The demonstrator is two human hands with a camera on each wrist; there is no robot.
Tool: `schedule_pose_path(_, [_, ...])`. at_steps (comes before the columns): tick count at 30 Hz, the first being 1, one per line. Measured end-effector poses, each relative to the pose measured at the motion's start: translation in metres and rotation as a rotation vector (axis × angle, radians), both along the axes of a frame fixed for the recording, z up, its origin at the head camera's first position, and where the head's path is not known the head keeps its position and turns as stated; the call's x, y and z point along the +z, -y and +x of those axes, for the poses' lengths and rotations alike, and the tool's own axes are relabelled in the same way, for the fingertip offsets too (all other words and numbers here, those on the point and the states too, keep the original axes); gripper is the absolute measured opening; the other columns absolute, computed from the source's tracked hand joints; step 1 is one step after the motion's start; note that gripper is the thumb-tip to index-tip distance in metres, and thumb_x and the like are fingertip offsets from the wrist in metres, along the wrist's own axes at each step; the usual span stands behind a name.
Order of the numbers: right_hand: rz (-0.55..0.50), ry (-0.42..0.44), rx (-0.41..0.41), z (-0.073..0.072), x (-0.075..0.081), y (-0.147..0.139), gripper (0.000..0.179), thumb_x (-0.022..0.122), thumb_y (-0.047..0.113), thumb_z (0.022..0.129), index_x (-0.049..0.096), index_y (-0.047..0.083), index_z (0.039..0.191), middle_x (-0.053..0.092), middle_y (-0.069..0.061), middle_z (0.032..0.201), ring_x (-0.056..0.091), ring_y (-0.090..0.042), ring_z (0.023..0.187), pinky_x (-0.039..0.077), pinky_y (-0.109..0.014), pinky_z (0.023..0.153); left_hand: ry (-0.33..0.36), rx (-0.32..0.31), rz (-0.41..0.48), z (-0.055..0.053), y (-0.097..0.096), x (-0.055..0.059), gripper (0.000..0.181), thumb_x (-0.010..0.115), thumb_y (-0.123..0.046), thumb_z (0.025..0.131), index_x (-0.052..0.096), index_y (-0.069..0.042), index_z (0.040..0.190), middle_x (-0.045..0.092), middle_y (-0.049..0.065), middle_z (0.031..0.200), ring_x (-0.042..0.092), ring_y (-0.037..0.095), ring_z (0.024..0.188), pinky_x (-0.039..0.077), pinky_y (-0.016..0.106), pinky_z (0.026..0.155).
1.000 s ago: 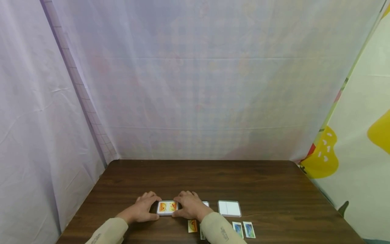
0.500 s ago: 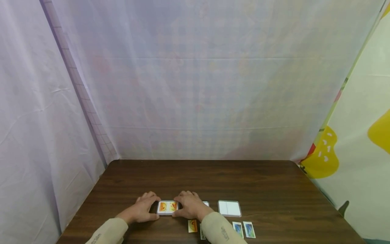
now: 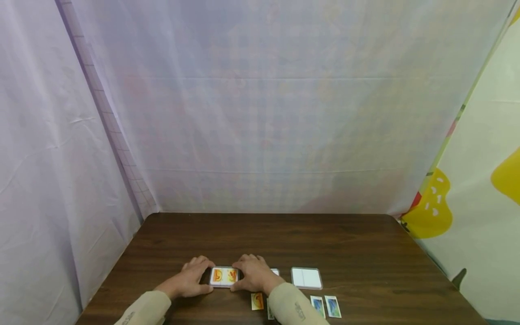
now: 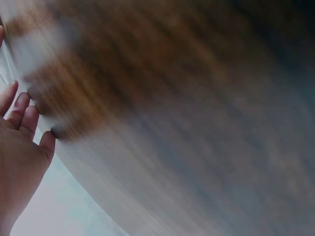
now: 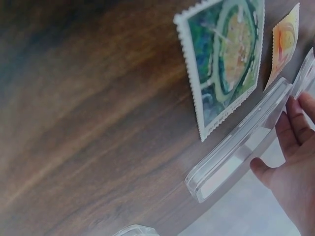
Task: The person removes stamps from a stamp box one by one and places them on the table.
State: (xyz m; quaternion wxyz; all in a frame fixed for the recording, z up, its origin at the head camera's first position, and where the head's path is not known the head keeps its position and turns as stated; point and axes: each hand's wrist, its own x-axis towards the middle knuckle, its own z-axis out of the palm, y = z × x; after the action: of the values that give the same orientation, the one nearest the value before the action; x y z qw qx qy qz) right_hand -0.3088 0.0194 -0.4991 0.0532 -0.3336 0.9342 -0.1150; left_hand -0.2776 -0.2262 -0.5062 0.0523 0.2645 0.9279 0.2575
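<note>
A flat clear stamp case (image 3: 225, 276) with two orange-and-yellow stamps on its white insert lies on the table between the hands. The left hand (image 3: 188, 277) holds its left end, thumb at the near corner and forefinger at the far one. At the right end, the right hand (image 3: 253, 274) grips the corners in the same way. A second clear case (image 5: 241, 142) sits under the right hand, mostly hidden in the head view. The left wrist view shows the left hand's fingertips (image 4: 47, 140) at the brown tabletop; the case there is hardly visible.
To the right lies a third case (image 3: 306, 278) with a plain white insert. Loose stamps lie nearer the front: an orange one (image 3: 257, 301), a green one (image 5: 226, 59) partly under the right sleeve, and two blue ones (image 3: 332, 306). White curtains stand behind the brown table (image 3: 264, 234).
</note>
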Motion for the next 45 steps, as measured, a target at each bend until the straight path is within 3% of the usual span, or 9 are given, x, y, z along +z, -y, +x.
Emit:
schedule_pose_path(15, [-0.005,-0.023,0.023,-0.006,-0.01,-0.001,0.058,0.075,0.05,0.084,0.064,0.019,0.131,0.06,-0.001,0.122,0.053,-0.023,0.117,0.038,-0.054,0.102,-0.004,0.041,-0.009,-0.002,-0.004,-0.001,0.049,0.079,-0.025,0.076,0.055,-0.009,0.115,0.048,0.008,0.122,0.043,0.034,0.113,0.033,0.059,0.093])
schedule_pose_path(24, [0.001,0.041,0.007,-0.004,-0.003,0.0,0.056,0.072,0.051,0.085,0.063,0.02,0.132,0.059,0.001,0.124,0.053,-0.022,0.118,0.037,-0.054,0.103,-0.005,0.081,-0.016,-0.002,-0.008,-0.001,0.05,0.079,-0.022,0.069,0.057,-0.008,0.111,0.048,0.008,0.119,0.043,0.032,0.109,0.034,0.056,0.09])
schedule_pose_path(45, [-0.066,0.034,-0.025,0.0,0.0,-0.001,0.054,0.078,0.048,0.08,0.066,0.02,0.125,0.061,0.004,0.118,0.054,-0.018,0.114,0.038,-0.05,0.103,-0.006,0.081,-0.016,0.001,-0.009,0.002,0.052,0.08,-0.024,0.068,0.058,-0.007,0.111,0.049,0.006,0.117,0.043,0.031,0.108,0.034,0.055,0.089])
